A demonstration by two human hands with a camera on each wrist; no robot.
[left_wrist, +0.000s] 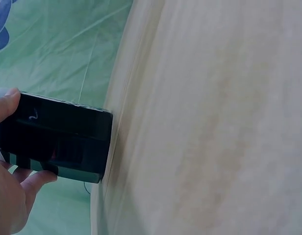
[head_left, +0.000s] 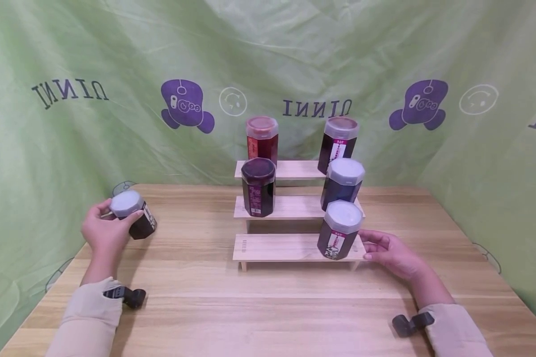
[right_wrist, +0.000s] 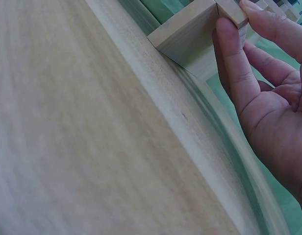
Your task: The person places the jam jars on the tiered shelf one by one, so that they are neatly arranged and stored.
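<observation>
My left hand [head_left: 104, 230] grips a dark eight-sided jar with a white lid [head_left: 144, 223] near the lid, at the left of the table. The jar leans slightly. In the left wrist view the thumb and fingers hold the dark jar [left_wrist: 58, 134] from opposite sides, its base close over the tabletop. My right hand [head_left: 395, 255] pinches the right end of the lowest step of a three-tier wooden display stand [head_left: 277, 248]. The right wrist view shows thumb and fingertips on the end of the wooden stand [right_wrist: 190, 46]. Beside that hand, a white-lidded dark jar [head_left: 337, 240] stands on this step.
On the middle step stand a purple-lidded jar [head_left: 258, 191] at left and a white-lidded jar [head_left: 343, 186] at right. The top step bears a red jar [head_left: 263, 141] and a dark jar [head_left: 337, 144]. A green printed curtain [head_left: 268, 59] hangs behind the wooden table [head_left: 196, 307].
</observation>
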